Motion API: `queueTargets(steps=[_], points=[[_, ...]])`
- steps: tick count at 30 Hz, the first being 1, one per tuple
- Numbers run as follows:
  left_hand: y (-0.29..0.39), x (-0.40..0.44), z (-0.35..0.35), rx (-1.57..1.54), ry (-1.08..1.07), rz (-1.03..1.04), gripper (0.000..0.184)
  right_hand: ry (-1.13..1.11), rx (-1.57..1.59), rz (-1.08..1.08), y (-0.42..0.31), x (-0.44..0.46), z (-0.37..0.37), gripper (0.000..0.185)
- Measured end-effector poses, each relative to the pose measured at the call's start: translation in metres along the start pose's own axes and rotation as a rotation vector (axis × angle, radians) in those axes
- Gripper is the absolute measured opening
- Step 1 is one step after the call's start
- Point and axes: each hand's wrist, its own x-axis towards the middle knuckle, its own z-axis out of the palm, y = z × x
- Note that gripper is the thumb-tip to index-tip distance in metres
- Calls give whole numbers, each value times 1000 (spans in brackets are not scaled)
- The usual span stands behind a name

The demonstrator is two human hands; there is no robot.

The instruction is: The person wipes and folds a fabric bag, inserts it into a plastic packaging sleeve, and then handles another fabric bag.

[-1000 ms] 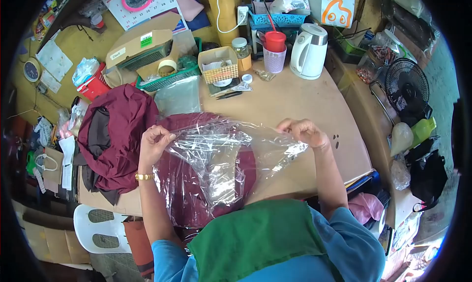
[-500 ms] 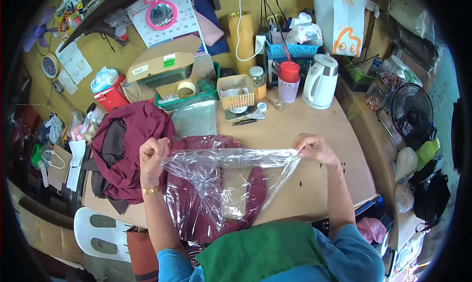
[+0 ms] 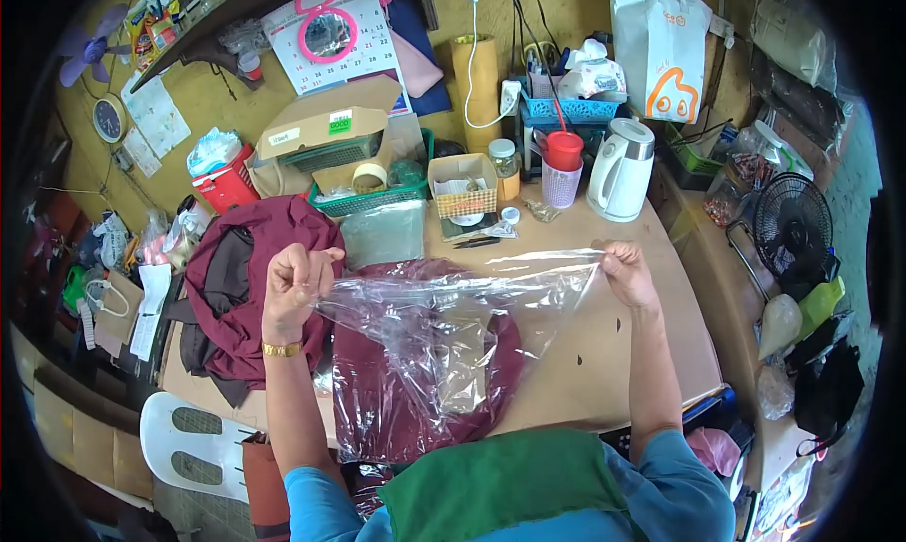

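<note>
A clear plastic bag (image 3: pixel 557 306) is stretched between my two hands above the table. My left hand (image 3: pixel 300 287), with a gold watch on its wrist, is closed on the bag's left corner. At the opposite corner my right hand (image 3: pixel 625 270) pinches the plastic edge. Under and partly behind the film lies a folded maroon garment (image 3: pixel 377 391), with a beige flat area (image 3: pixel 462 363) showing in its middle. I cannot tell how much of the garment is inside the bag. A heap of maroon cloth (image 3: pixel 241 296) with dark lining rests beside my left hand.
Behind the bag, clear plastic sheets (image 3: pixel 385 232) lie on the brown table (image 3: pixel 651 363). Along the back stand a green basket (image 3: pixel 377 198), a small woven box (image 3: pixel 462 185), a jar (image 3: pixel 504 164), a lilac cup (image 3: pixel 561 185) and a white kettle (image 3: pixel 623 169). A white chair (image 3: pixel 189 448) is at lower left.
My right hand has moved right and slightly up, drawing the plastic edge wider. My left hand has risen slightly and turned. The view has shifted a little.
</note>
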Motion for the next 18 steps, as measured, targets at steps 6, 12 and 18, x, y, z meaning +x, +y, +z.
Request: queueTargets(steps=[6, 12, 18], points=[[22, 10, 2, 818, -33, -305, 21, 13, 261, 87, 10, 3, -22, 28], [7, 9, -10, 565, 75, 80, 21, 80, 134, -210, -8, 6, -8, 32], [-34, 35, 83, -425, 109, -32, 25, 128, 830, -58, -18, 27, 66, 19]])
